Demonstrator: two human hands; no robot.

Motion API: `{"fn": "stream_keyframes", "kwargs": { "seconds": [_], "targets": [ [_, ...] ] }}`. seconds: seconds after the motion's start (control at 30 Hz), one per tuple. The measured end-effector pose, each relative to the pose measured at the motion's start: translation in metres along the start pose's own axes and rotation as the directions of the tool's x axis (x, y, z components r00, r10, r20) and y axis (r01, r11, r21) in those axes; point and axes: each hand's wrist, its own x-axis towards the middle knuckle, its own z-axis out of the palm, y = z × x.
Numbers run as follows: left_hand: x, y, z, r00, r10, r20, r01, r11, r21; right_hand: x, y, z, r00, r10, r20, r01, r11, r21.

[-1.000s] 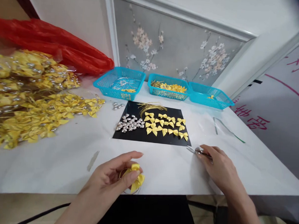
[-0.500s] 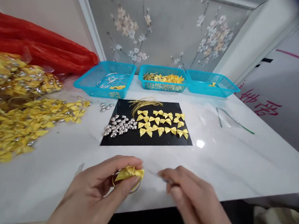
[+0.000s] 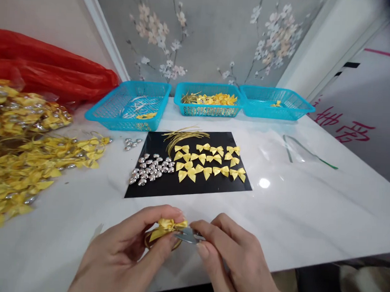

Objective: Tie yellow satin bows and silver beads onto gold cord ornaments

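Between the thumb and fingers of my left hand [image 3: 129, 250] is a yellow bow [image 3: 167, 226] with a loop of gold cord hanging round it. My right hand [image 3: 235, 255] pinches a small metal blade-like tool [image 3: 188, 236], its tip touching the bow near my left thumb. Beyond the hands lies a black mat [image 3: 193, 191]. It carries rows of yellow bows [image 3: 203, 171], a cluster of silver beads [image 3: 153, 168] and a bundle of gold cords [image 3: 182, 137].
Three blue baskets stand at the back: left [image 3: 121, 123], middle [image 3: 209, 111] and right [image 3: 274, 113]. Finished-looking yellow bows with beads [image 3: 29, 169] pile up on the left, below a red bag [image 3: 56, 66]. A clear bag with a green edge [image 3: 311, 155] lies right.
My right hand has moved left, bringing the metal tool against the bow. My left hand still holds the bow. The view has shifted slightly.
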Motion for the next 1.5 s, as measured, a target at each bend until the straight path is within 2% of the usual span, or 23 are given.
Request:
{"fn": "stream_keyframes", "kwargs": {
  "seconds": [0.1, 0.3, 0.47, 0.67, 0.83, 0.9, 0.97, 1.03, 1.1, 1.17, 1.23, 1.3, 1.37, 1.43, 1.5],
  "targets": [
    [0.000, 0.001, 0.001, 1.000, 0.028, 0.005, -0.028, 1.000, -0.002, 0.000, 0.000, 0.001, 1.000, -0.001, -0.005, 0.001, 0.999, 0.044],
    [0.000, 0.004, 0.005, 0.999, -0.003, 0.040, 0.005, 0.998, -0.057, 0.003, -0.002, 0.001, 0.995, 0.089, 0.045, -0.096, 0.982, 0.164],
    [0.001, 0.007, 0.008, 0.999, -0.013, 0.042, 0.017, 0.994, -0.110, 0.004, -0.002, 0.001, 0.990, 0.127, 0.054, -0.136, 0.972, 0.192],
    [0.008, 0.013, 0.011, 0.994, 0.028, 0.107, -0.006, 0.980, -0.197, 0.006, 0.001, 0.005, 0.989, 0.145, 0.035, -0.149, 0.963, 0.225],
    [0.015, 0.010, 0.012, 0.992, 0.006, 0.122, 0.027, 0.963, -0.267, 0.006, 0.005, 0.003, 0.987, 0.162, 0.025, -0.163, 0.964, 0.209],
    [0.016, 0.007, 0.011, 0.995, -0.028, 0.099, 0.058, 0.948, -0.313, 0.003, 0.015, 0.000, 0.987, 0.157, -0.036, -0.152, 0.981, 0.123],
    [0.017, 0.004, 0.010, 0.995, -0.061, 0.084, 0.087, 0.931, -0.354, -0.002, 0.029, -0.003, 0.980, 0.098, -0.171, -0.117, 0.988, -0.101],
    [0.017, 0.000, 0.008, 0.994, -0.074, 0.080, 0.098, 0.922, -0.373, -0.005, 0.044, -0.007, 0.960, -0.029, -0.277, -0.089, 0.910, -0.404],
    [0.015, -0.002, 0.006, 0.992, -0.079, 0.098, 0.110, 0.921, -0.374, -0.007, 0.054, -0.009, 0.952, -0.126, -0.278, -0.079, 0.778, -0.623],
    [0.013, -0.002, 0.005, 0.987, -0.103, 0.121, 0.142, 0.912, -0.385, -0.006, 0.056, -0.009, 0.954, -0.150, -0.258, -0.084, 0.694, -0.715],
    [0.009, 0.000, 0.004, 0.980, -0.142, 0.137, 0.187, 0.891, -0.414, -0.005, 0.048, -0.008, 0.941, -0.161, -0.298, -0.106, 0.695, -0.711],
    [0.005, 0.004, 0.003, 0.974, -0.171, 0.149, 0.220, 0.867, -0.447, -0.004, 0.034, -0.005, 0.928, -0.183, -0.324, -0.058, 0.789, -0.612],
    [0.001, 0.009, 0.001, 0.971, -0.166, 0.170, 0.228, 0.858, -0.461, -0.004, 0.018, -0.002, 0.934, -0.233, -0.272, 0.101, 0.900, -0.425],
    [-0.003, 0.015, -0.002, 0.971, -0.146, 0.191, 0.220, 0.858, -0.464, -0.003, 0.004, 0.003, 0.922, -0.335, -0.193, 0.284, 0.925, -0.251],
    [-0.009, 0.021, -0.004, 0.969, -0.146, 0.198, 0.225, 0.855, -0.467, -0.002, -0.006, 0.008, 0.888, -0.432, -0.157, 0.398, 0.894, -0.206]
  ]
}}
